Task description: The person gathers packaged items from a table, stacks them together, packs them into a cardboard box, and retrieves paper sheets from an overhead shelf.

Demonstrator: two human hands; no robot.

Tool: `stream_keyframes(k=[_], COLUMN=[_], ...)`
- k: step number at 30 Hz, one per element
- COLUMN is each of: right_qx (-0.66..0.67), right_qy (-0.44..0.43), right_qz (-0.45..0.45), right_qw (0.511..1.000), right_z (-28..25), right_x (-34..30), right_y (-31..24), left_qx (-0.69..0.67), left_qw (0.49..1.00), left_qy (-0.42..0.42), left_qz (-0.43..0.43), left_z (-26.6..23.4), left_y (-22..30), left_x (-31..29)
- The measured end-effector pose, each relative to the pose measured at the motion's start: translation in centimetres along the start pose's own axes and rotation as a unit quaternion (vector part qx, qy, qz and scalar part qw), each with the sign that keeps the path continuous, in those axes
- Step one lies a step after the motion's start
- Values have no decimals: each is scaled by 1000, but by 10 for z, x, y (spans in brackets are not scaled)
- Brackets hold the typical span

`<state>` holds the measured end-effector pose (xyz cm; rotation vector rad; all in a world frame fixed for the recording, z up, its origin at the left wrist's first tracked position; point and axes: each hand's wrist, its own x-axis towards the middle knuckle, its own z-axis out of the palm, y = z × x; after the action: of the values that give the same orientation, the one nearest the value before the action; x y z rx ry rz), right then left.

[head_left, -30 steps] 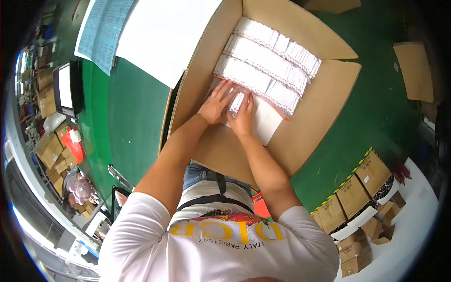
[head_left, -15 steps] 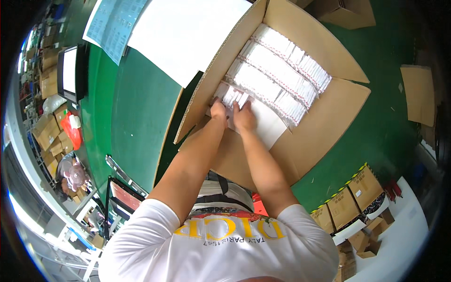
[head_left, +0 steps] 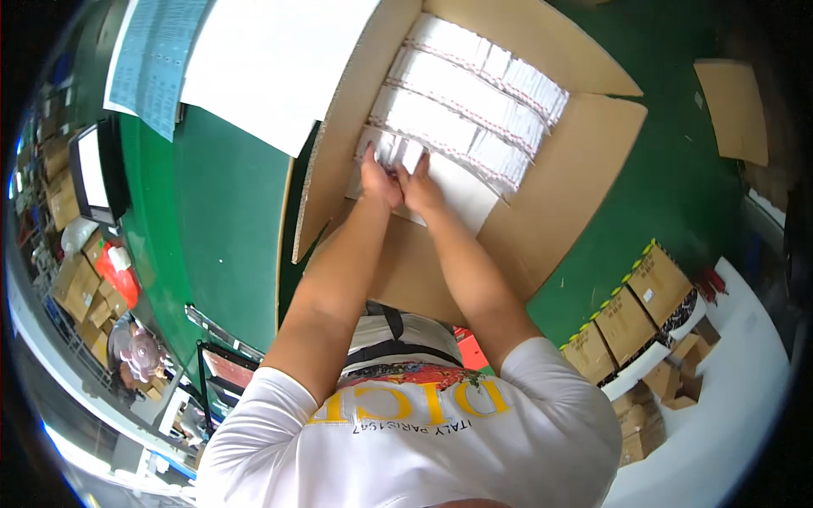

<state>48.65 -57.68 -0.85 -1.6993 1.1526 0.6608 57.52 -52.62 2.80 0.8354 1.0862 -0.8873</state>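
A big open cardboard box [head_left: 584,157] holds several rows of thin white packets [head_left: 457,106] with red-marked edges, packed tightly on edge. In the nearest row, a short group of white packets [head_left: 395,151] stands at the left end, beside a bare white sheet [head_left: 464,196] on the box's bottom. My left hand [head_left: 379,179] grips this group at its left side, fingers bent. From the right, my right hand [head_left: 419,188] closes on the same group, its thumb side near my left hand. The fingertips are partly hidden among the packets.
The box stands on a green surface [head_left: 229,229]. White sheets [head_left: 262,68] and a blue printed sheet [head_left: 157,63] lie at the upper left, near a screen [head_left: 91,168]. Closed cartons [head_left: 628,323] line the lower right. A flat cardboard piece [head_left: 735,110] lies far right.
My hands have come closer together around the short group of packets. The whole scene has shifted left and upward in the view. The packed rows look the same.
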Motion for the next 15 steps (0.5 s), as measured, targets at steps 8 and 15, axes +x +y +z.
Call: stream_keyframes(k=[8,15], right_qx=[43,41], right_qy=[90,53], right_qz=[-71,-65], right_qw=[992,996], right_z=[2,-2], right_x=[3,-1], right_y=[10,12], left_qx=[83,57], left_qw=[985,998], left_qy=[132,22], left_qz=[-70,-5], left_z=[-9,-11], left_y=[-4,0], left_x=[0,-7])
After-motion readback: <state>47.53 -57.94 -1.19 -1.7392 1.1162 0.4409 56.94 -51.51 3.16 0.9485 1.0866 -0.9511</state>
